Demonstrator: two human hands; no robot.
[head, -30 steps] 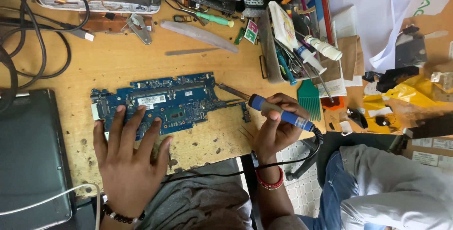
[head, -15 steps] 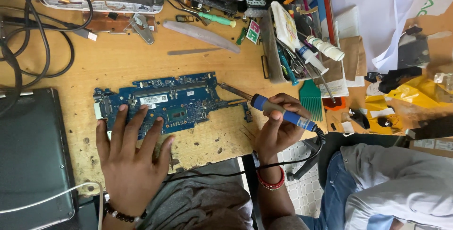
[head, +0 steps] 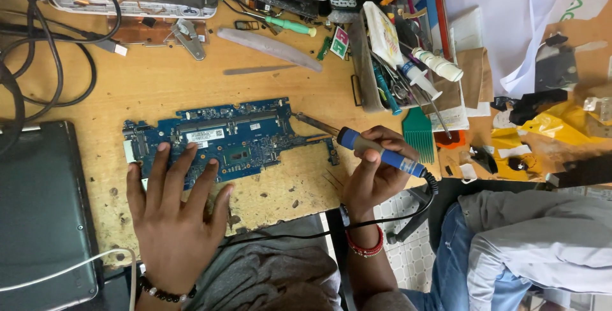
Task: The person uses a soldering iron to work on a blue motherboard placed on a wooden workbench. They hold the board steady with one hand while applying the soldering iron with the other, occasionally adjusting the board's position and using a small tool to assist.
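Here, seen from above:
Desk [head: 159, 88]: worn wooden top, pale brown, its near edge chipped and pitted with dark specks.
Laptop [head: 41, 215]: dark grey slab with a matte shell and rounded corners, lying at the desk's left edge, a white cable across its lower corner.
Circuit board [head: 223, 137]: long, flat and blue with an irregular outline, studded with small chips and silver connectors; a white rectangular label sits near its middle. It lies in the centre of the desk.
Left hand [head: 175, 218]: spread flat, fingers fanned, fingertips pressing the board's near edge; a dark beaded bracelet at the wrist.
Right hand [head: 376, 174]: fingers pinched round the soldering iron, red bangles at the wrist.
Soldering iron [head: 379, 151]: blue cylindrical handle and thin metal tip, the tip touching the board's right end; a black cord loops from its back.
Tray [head: 366, 62]: shallow grey box right of the board, crowded with tools and white tubes.
Green brush [head: 419, 133]: flat plastic, ribbed, just beside the right hand.
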